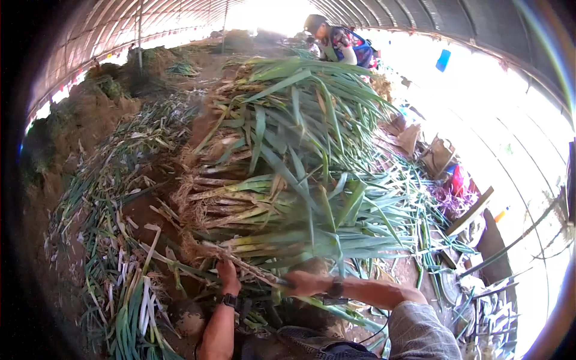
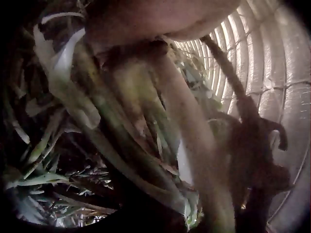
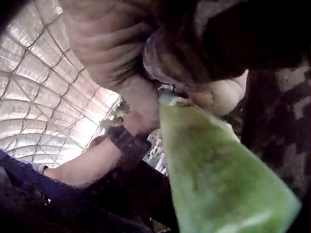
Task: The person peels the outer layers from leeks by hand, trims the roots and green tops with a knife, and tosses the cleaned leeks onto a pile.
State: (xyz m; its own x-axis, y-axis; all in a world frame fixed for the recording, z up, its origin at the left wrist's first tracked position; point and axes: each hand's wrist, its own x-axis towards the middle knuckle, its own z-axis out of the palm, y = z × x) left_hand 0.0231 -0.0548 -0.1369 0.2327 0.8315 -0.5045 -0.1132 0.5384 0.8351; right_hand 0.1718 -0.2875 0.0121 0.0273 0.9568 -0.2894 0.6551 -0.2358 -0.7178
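Observation:
In the head view, a green onion (image 1: 258, 271) with stringy roots lies across the front of a large heap of green onions (image 1: 252, 198). My left hand (image 1: 228, 275) holds it near the root end. My right hand (image 1: 305, 283) grips it farther along, toward the green leaves. From the left wrist, the hand (image 2: 165, 19) appears at the top, above pale stalks (image 2: 189, 121). In the right wrist view, the curled right hand (image 3: 112, 53) has a broad green leaf (image 3: 214, 165) running from it toward the camera; its fingertips are partly hidden.
Loose peeled leaves and stalks (image 1: 129, 240) litter the ground at left. A wooden board (image 1: 471, 211) and a red bag (image 1: 459, 180) lie at right. Another person (image 1: 345, 45) bends behind the heap. A curved tunnel roof (image 1: 150, 21) arches overhead.

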